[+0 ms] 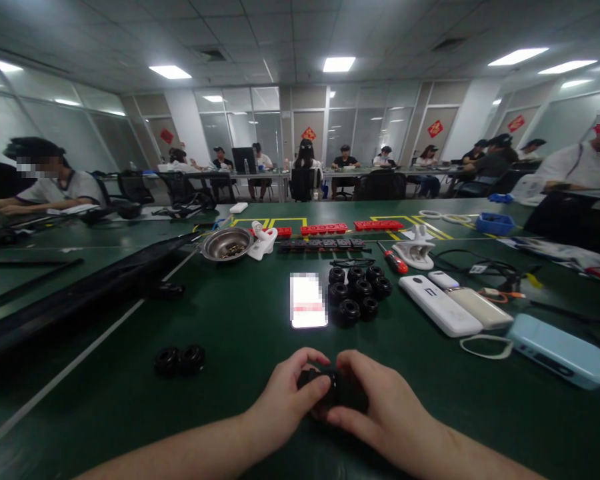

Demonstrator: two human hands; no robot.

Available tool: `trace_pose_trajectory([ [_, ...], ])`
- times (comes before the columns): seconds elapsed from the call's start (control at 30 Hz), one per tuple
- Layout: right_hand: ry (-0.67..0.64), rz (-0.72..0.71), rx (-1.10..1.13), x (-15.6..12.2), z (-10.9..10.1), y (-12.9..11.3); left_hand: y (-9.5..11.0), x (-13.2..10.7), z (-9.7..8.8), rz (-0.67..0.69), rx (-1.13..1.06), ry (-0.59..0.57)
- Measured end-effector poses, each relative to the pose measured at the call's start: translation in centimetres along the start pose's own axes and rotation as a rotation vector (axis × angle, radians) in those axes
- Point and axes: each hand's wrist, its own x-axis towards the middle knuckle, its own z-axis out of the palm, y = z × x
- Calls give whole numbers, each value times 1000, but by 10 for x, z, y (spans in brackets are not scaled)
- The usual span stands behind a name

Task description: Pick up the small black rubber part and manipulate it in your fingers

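Note:
My left hand [287, 393] and my right hand [375, 400] meet low in the middle of the view, both closed round a small black wheel-like part [325, 385] held just above the green table [240, 333]. Beyond my hands lies a lit phone [308, 300], screen up. Right of the phone sits a cluster of several black rubber wheels [357, 292]. Two more black wheels [180, 360] lie together to the left of my left hand.
A metal bowl [227, 243], white clips [263, 241], red [324, 229] and dark part strips and a red-handled screwdriver [394, 260] lie farther back. White power banks [440, 305], a pale blue box [560, 350] and cables are at right. A long black rail [80, 293] crosses left. Seated people surround the tables.

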Motion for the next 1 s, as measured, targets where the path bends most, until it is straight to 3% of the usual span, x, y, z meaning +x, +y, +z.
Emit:
trace_pose_trajectory([
  [0.1, -68, 36, 20, 3, 1, 5, -1, -2, 1, 17, 26, 3],
  [0.23, -180, -50, 42, 5, 5, 8, -2, -4, 1, 72, 94, -44],
  [0.43, -8, -8, -18, 1, 3, -2, -2, -2, 0, 14, 41, 16],
  [0.73, -128, 14, 26, 4, 4, 4, -7, -2, 1, 91, 62, -28],
  [0.9, 5, -54, -23, -1, 6, -1, -4, -1, 1, 33, 15, -21],
  [1.0, -3, -5, 10, -1, 6, -2, -2, -3, 1, 62, 1, 9],
])
